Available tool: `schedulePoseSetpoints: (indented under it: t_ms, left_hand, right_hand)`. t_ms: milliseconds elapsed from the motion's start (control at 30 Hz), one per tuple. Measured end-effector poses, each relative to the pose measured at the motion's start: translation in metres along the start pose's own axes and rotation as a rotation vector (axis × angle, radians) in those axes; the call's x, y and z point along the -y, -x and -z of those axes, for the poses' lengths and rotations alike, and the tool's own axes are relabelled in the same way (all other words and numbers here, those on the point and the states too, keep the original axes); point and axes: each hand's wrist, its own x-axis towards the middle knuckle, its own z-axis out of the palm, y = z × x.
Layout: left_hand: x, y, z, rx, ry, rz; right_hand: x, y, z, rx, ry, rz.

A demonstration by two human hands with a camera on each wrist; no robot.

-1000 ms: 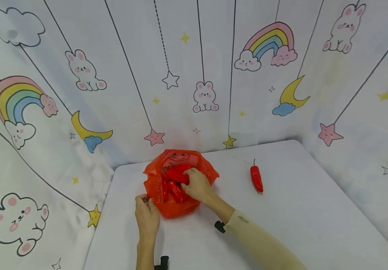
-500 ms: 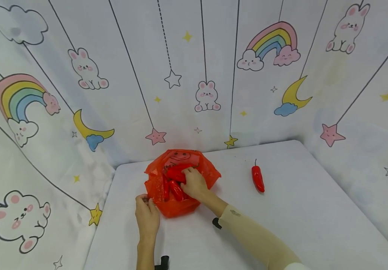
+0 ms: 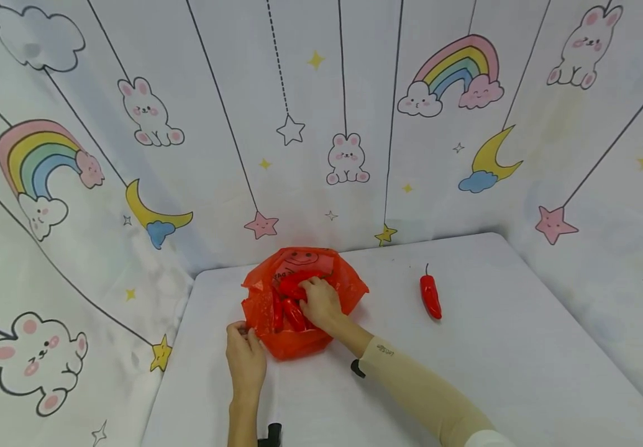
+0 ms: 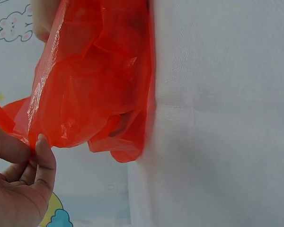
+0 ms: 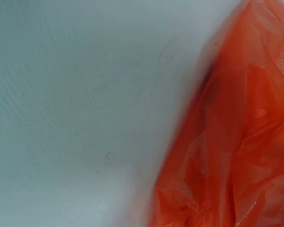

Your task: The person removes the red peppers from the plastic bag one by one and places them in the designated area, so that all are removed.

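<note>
A red plastic bag lies on the table with its mouth open. Several glossy red chili peppers show inside it. At the bag's near left edge, my left hand pinches the rim; the left wrist view shows thumb and fingertips together on the film. My right hand reaches into the mouth from the right and grips a red chili pepper near the back of the pile. Some of its fingers are hidden there. In the right wrist view only the bag's side and the table appear.
One more red chili pepper with a thin dark stem lies apart, to the right of the bag. The white table meets a printed cloth backdrop at the back and on both sides.
My right forearm has shifted slightly left, while the hand stays among the peppers in the bag. The left hand keeps its pinch on the rim. The whole head view has drifted slightly.
</note>
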Motion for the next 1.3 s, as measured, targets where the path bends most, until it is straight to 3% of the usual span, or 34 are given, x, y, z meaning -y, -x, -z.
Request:
schedulePoseSetpoints:
  t_ms: [467, 800, 1033, 1300]
  left_hand:
    - [-0.0005, -0.0012, 0.0000, -0.010, 0.014, -0.018]
    - [0.0010, 0.0020, 0.0000, -0.001, 0.003, 0.011]
    - [0.0042, 0.0026, -0.0005, 0.004, 0.008, 0.011]
    - [0.0047, 0.0025, 0.0001, 0.018, 0.017, 0.021]
  right_hand:
    - [-0.0012, -0.0025, -0.0008, -0.037, -0.005, -0.015]
    - [-0.0040, 0.0022, -0.0012, -0.060, -0.079, -0.009]
    - [-0.0053, 0.0035, -0.0021, -0.098, -0.090, 0.031]
    - [-0.0037, 0.0033, 0.0025, -0.100, -0.086, 0.014]
